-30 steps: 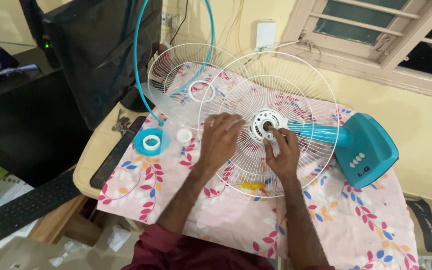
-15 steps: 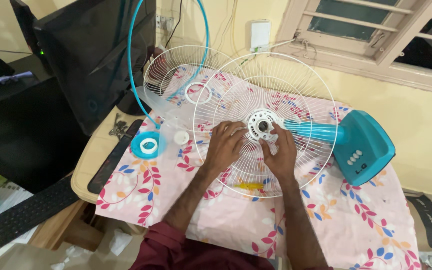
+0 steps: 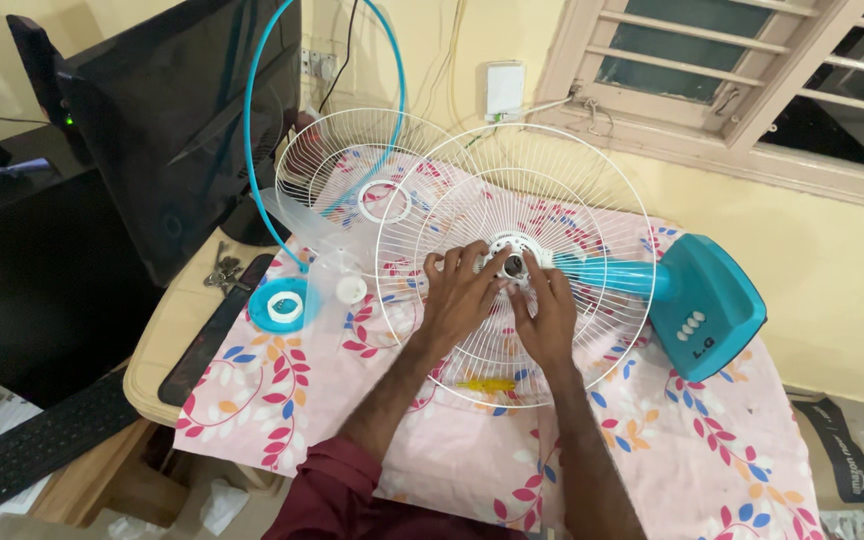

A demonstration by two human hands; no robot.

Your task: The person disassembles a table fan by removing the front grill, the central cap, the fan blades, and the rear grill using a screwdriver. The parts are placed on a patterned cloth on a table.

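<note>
Both hands have closed in on the middle of the fan guard since a second ago: the left hand, which lay spread on the wires out to the side, now sits right against the hub, and the right hand has slid up to meet it.

The white wire fan guard stands over the pink flowered cloth on the worktop, fixed at its centre to the blue fan body lying on its side. It looks light and springy; the thin wires would bend if squeezed, so the stiff plastic hub or the outer ring seems the safer place to take hold.

The left hand's fingers are half curled around the hub's left edge, pinching at it. The right hand's fingers are bent and pressed on the hub's right side; whether they grip a small part there I cannot tell. Both forearms reach up from below, wrists low, palms turned down.

A second guard lies behind, a blue ring piece and a small white cap to the left, and a yellow screwdriver under the wires.
</note>
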